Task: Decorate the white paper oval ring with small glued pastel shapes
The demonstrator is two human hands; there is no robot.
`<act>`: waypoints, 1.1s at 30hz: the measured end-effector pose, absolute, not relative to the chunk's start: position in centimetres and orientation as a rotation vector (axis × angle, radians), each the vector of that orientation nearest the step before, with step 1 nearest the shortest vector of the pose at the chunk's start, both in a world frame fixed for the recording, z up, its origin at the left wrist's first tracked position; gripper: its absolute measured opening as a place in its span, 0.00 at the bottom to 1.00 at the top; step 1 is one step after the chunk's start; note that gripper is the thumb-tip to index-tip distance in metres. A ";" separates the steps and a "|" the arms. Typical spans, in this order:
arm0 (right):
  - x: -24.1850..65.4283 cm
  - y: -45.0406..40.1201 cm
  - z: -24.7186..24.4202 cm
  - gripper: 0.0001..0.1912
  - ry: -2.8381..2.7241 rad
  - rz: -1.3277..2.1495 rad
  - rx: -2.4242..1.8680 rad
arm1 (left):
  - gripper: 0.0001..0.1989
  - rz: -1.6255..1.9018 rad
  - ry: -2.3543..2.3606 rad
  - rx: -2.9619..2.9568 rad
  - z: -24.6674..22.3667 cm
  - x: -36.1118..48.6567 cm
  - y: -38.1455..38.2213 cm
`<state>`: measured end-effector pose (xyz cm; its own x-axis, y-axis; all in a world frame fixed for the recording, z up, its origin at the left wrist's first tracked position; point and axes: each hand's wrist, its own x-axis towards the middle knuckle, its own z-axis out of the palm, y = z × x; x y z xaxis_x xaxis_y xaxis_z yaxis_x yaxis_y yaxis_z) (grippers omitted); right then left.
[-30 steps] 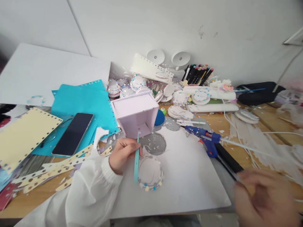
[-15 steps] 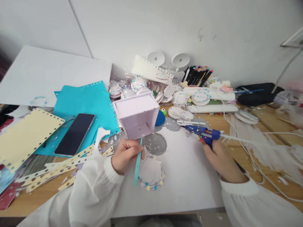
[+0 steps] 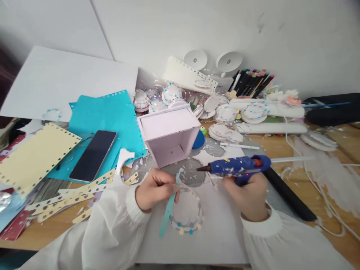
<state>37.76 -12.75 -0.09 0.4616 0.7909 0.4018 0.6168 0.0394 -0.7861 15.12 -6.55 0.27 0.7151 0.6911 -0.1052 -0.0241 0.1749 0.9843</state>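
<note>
My left hand [image 3: 157,190] pinches a pair of slim teal tweezers [image 3: 168,213], its tip pointing away from me. A tiny pale lilac piece [image 3: 181,170] shows at that tip. My right hand [image 3: 249,193] is wrapped round the handle of a blue hot glue gun [image 3: 233,166], whose dark nozzle points left toward the tweezers without touching them. A clear glue stick [image 3: 292,159] sticks out of its back. Between and below the hands lies a round white disc [image 3: 185,210], its rim dotted with blue, yellow and lilac bits. It rests on a white sheet [image 3: 216,240].
A lilac open box [image 3: 168,125] stands beyond the left hand. Decorated white discs [image 3: 225,113] pile up behind it. At left are a phone [image 3: 92,155], teal sheets [image 3: 104,120] and punched paper strips [image 3: 62,202]. A black bar [image 3: 292,195] and a white cable [image 3: 317,195] lie at right.
My right hand has brought the glue gun left and closer, its nozzle now near the tweezers' tip. The left hand keeps hold of the tweezers. The camera view has shifted slightly.
</note>
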 end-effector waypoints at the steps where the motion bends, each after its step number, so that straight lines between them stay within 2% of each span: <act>1: 37.7 -12.9 -0.4 0.13 -1.264 0.207 -1.638 | 0.15 0.540 0.611 1.326 0.4 15.1 -6.6; 11: 38.4 -13.3 -0.7 0.12 -1.403 0.122 -1.629 | 0.16 0.410 0.523 1.473 0.3 14.8 -6.5; 17: 37.8 -13.3 -0.4 0.02 -1.425 0.090 -1.617 | 0.17 0.378 0.502 1.464 0.4 14.9 -6.5; 33: 37.9 -13.4 -0.5 0.03 -1.450 0.142 -1.705 | 0.18 0.370 0.504 1.471 0.8 15.1 -6.6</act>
